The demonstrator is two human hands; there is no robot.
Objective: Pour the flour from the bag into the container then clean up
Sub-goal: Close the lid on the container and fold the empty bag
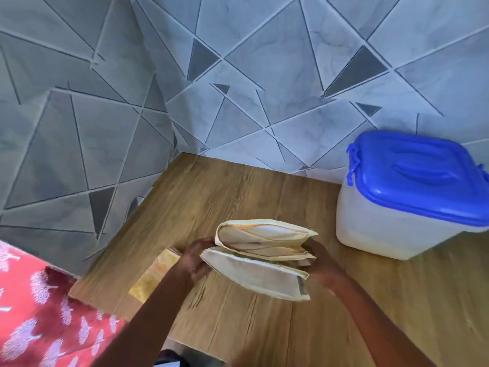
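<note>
A cream paper flour bag (pixel 260 256), flattened and folded into layers, is held just above the wooden table (pixel 232 192) near its front. My left hand (pixel 195 260) grips the bag's left end and my right hand (pixel 321 263) grips its right end. At the right, against the wall, stands the white plastic container (pixel 391 229) with its blue lid (pixel 420 176) on, about a hand's width from the bag.
A yellow-orange patterned cloth or sheet (pixel 153 276) lies on the table under my left forearm. Grey tiled walls meet in a corner behind the table. A red fabric with white prints (pixel 39 313) lies below the table's left edge.
</note>
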